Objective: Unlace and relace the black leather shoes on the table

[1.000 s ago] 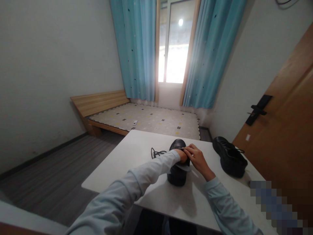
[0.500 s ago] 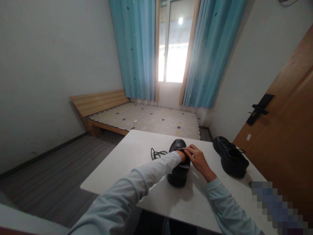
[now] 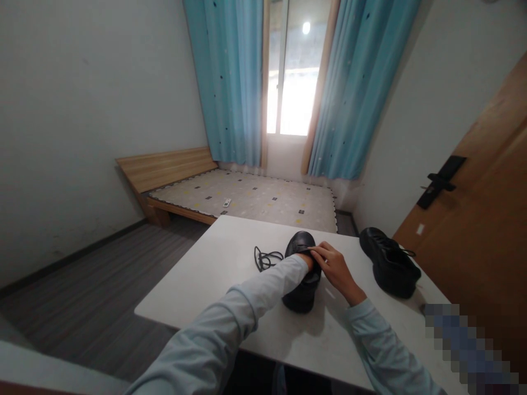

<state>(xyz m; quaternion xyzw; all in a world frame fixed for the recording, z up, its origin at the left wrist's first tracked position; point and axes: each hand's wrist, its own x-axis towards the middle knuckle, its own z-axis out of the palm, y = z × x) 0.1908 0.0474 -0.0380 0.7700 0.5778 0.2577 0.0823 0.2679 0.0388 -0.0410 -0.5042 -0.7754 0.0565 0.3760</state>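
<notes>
A black lace-up shoe [image 3: 300,296] stands on the white table [image 3: 193,285] in front of me, toe pointing away. My left hand [image 3: 307,261] reaches into the shoe's opening, and its fingers are hidden inside. From the right, my right hand [image 3: 334,267] has its thumb and forefinger pinched together at the lacing edge; what lies between the fingertips is too small to make out. A dark shoelace [image 3: 265,259] lies in loose loops on the table to the left of the shoe. The second black shoe [image 3: 391,264], with a lace in it, rests at the right.
Beyond the table is a bed [image 3: 263,192] with a patterned mattress, and a small white remote [image 3: 226,203] on it. A wooden door [image 3: 477,181] is at the right. Blue curtains [image 3: 234,82] flank the window. A blurred patch covers the lower right corner.
My left forearm has shifted slightly to the right over the shoe. My right hand keeps its pinch at the same spot, and the camera view has tilted a little.
</notes>
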